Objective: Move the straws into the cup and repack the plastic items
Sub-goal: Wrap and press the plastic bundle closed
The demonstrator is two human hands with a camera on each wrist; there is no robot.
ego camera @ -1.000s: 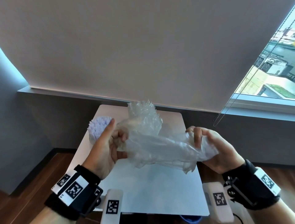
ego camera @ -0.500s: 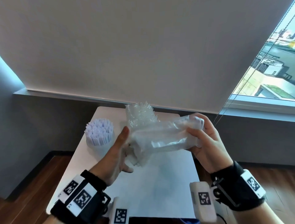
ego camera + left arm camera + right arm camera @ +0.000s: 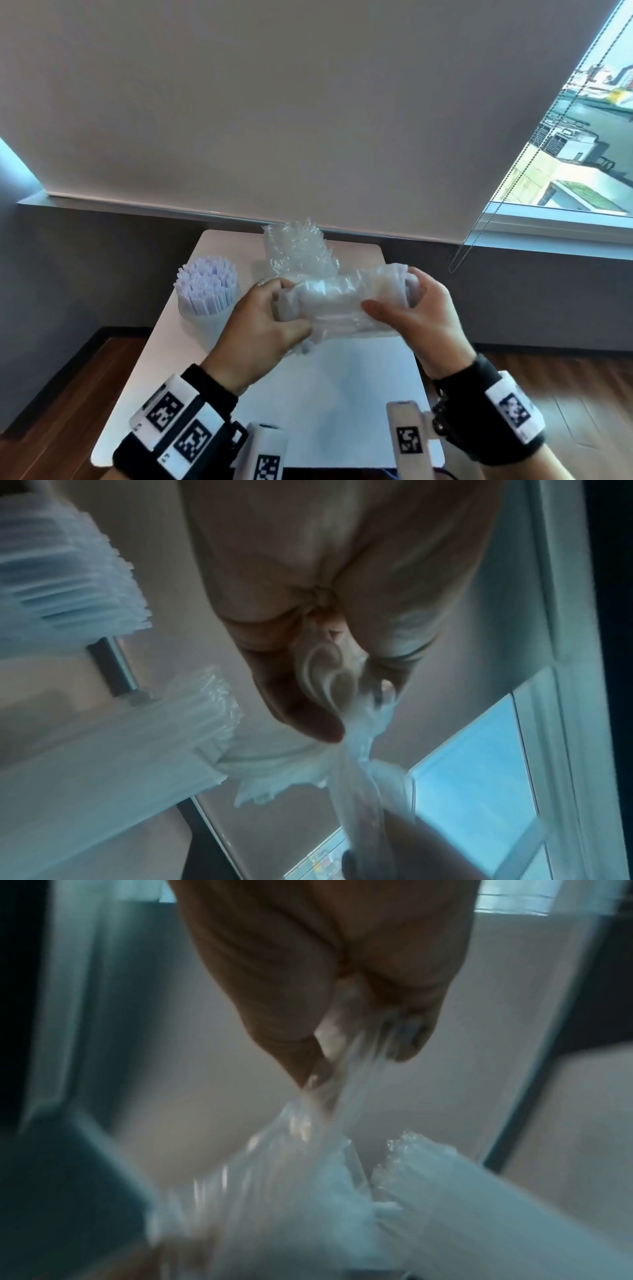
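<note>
A clear plastic bag (image 3: pixel 337 301) is stretched between both hands above the white table (image 3: pixel 329 394). My left hand (image 3: pixel 274 308) grips its left end, thumb and fingers curled round the bunched film (image 3: pixel 356 718). My right hand (image 3: pixel 407 301) pinches the right end (image 3: pixel 356 1069). Behind the bag a second clear packet of plastic items (image 3: pixel 298 250) stands upright on the table. A cup (image 3: pixel 205 322) packed with pale lilac straws (image 3: pixel 207 284) stands at the table's left side.
The small table stands against a grey wall under a lowered roller blind (image 3: pixel 308 102). A bead chain (image 3: pixel 462 253) hangs at the right by the window (image 3: pixel 582 144). Wooden floor (image 3: pixel 68 394) lies on either side.
Both hands have drawn closer together and folded the bag into a tighter bundle. The left hand, open-fingered half a second ago, now grips the bag's left end. The view tilted upward.
</note>
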